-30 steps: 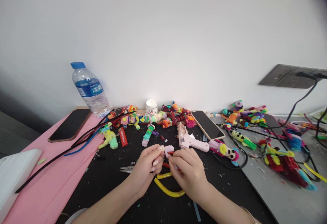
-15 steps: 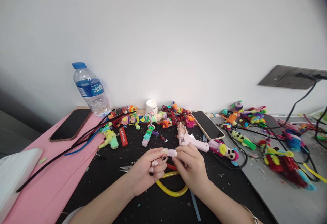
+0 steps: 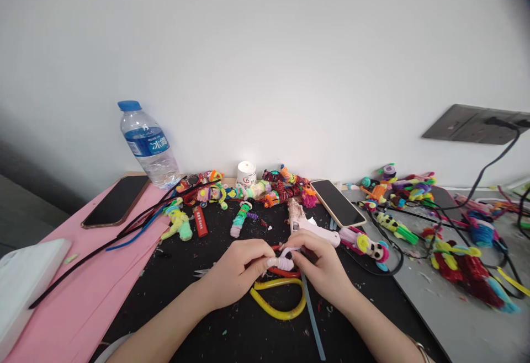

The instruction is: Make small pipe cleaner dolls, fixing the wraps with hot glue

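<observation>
Between my two hands is a small pale lilac coil, apparently wound pipe cleaner [image 3: 284,263]. My left hand [image 3: 236,272] pinches its left end between thumb and fingers. At the other side, my right hand [image 3: 318,261] is closed on a loose pale strand that loops up from the coil. Below them lie pliers with yellow [image 3: 278,314] and red handles; their metal jaws [image 3: 201,272] poke out left of my left hand. A translucent glue stick [image 3: 314,319] lies under my right hand. Just behind is a pale pink glue gun [image 3: 312,228].
Several colourful pipe-cleaner figures [image 3: 244,217] lie along the wall and on the grey surface at right. A water bottle [image 3: 147,145], a paper cup [image 3: 247,174], a dark phone [image 3: 116,200], another phone [image 3: 337,203] and a red box [image 3: 201,222] stand or lie around. Black cables cross the right side.
My left hand has turned over, its back now facing up. The lilac coil has moved slightly right and down, and a loose strand now shows by my right hand.
</observation>
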`<state>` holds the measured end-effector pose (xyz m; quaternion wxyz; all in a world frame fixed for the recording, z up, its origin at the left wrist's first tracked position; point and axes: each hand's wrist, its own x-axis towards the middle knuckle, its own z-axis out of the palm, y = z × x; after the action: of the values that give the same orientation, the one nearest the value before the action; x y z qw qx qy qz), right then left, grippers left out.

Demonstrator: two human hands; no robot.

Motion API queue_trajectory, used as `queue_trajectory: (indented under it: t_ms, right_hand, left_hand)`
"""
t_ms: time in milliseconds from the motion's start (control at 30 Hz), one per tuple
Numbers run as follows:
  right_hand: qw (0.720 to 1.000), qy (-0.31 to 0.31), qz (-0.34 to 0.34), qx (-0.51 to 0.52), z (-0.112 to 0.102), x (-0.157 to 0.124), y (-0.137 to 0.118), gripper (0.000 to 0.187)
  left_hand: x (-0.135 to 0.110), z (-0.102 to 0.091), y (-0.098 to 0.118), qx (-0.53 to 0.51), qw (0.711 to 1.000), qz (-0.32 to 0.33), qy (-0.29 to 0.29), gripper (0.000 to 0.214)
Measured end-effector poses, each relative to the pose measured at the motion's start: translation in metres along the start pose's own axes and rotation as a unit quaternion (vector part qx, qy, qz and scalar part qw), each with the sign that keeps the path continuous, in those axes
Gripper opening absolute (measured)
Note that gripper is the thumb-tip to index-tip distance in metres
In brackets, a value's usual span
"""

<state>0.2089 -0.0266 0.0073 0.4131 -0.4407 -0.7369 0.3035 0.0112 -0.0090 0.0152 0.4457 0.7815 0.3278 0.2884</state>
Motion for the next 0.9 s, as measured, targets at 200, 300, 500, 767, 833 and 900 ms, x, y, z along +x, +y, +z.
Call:
queue_trajectory:
  t_ms: [200,300,500,767,833,900]
  right_hand:
    - [0.999,-0.039,-0.029,-0.021,-0.004,-0.002,-0.005,0.017]
    - [0.998,-0.029,-0.040,-0.042,-0.003,-0.002,-0.003,0.015]
    - [0.996,0.027,-0.058,-0.066,0.002,-0.003,0.002,0.019]
    - [0.991,0.079,-0.085,-0.060,0.007,-0.007,0.001,0.021]
    - [0.991,0.077,-0.093,-0.060,0.009,-0.007,0.002,0.021]
    - [0.991,0.077,-0.096,-0.060,0.010,-0.008,0.002,0.021]
  left_hand:
    - [-0.001,-0.001,-0.006,0.058,0.997,0.040,0.028,0.022]
    - [-0.002,-0.001,-0.007,0.044,0.997,0.037,0.048,0.023]
    - [0.000,0.005,-0.010,-0.047,0.993,-0.039,0.102,0.017]
    - [0.005,0.016,-0.014,-0.288,0.946,-0.120,0.086,0.037]
    - [0.005,0.017,-0.012,-0.298,0.942,-0.128,0.091,0.034]
    - [0.006,0.017,-0.011,-0.302,0.938,-0.138,0.105,0.033]
